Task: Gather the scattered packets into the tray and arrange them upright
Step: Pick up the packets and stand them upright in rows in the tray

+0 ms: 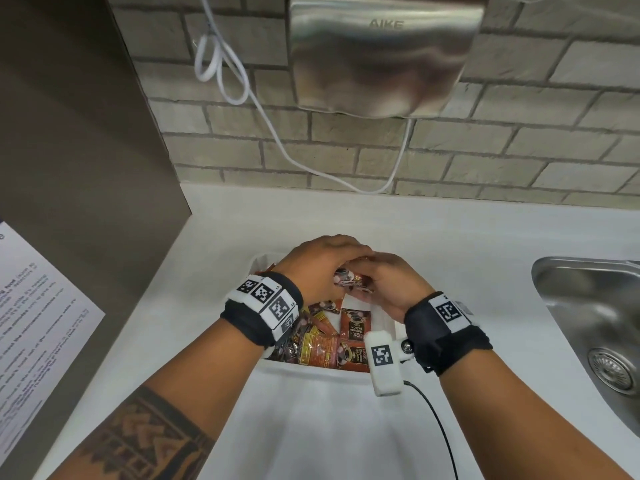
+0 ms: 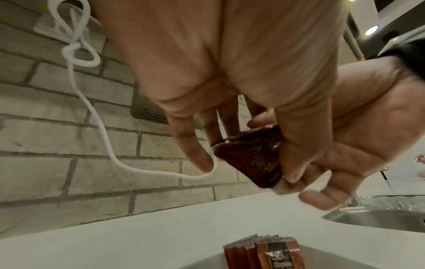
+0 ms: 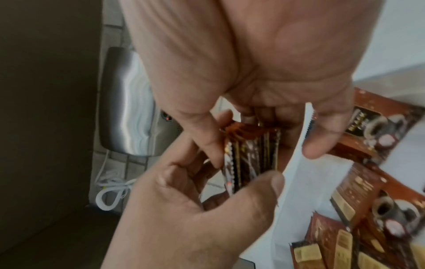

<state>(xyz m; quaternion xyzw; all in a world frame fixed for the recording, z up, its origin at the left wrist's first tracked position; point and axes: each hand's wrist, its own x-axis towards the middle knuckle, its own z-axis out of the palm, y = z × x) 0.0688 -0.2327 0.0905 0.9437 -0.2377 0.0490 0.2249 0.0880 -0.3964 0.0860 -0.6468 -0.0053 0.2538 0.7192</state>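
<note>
While a brick wall (image 1: 519, 147) fills the back of the scene, a white counter (image 1: 450, 237) runs along its foot, with a brown panel (image 1: 79, 133) closing off the left side and a printed sheet (image 1: 38, 317) stuck low on it. A brushed-metal hand dryer (image 1: 384, 60) hangs on the bricks, its white cable (image 1: 270, 133) looping down toward the counter, and a steel sink (image 1: 588, 306) is let into the counter at the right. On the counter, directly under the person, sits the white tray (image 1: 258, 261), mostly hidden by both forearms, each wrist wrapped in a black band carrying square coded markers. Loose brown and yellow packets (image 1: 332, 341) lie flat and jumbled in the tray's near half, while the left wrist view shows a short row of packets (image 2: 264, 253) standing on edge inside the tray. Above the tray's far half the two hands meet. The left hand (image 1: 322, 265) and the right hand (image 1: 384, 282) both clasp one small bundle of packets (image 1: 349, 280), held clear of the loose ones. Seen from the right wrist, the bundle (image 3: 250, 160) shows its edges stacked side by side, the right thumb and fingers (image 3: 322, 138) curled around it, and the left thumb (image 3: 260, 193) pressed against its near end. Seen from the left wrist, the left fingers (image 2: 195, 145) curl around the bundle's dark side (image 2: 250, 156).
</note>
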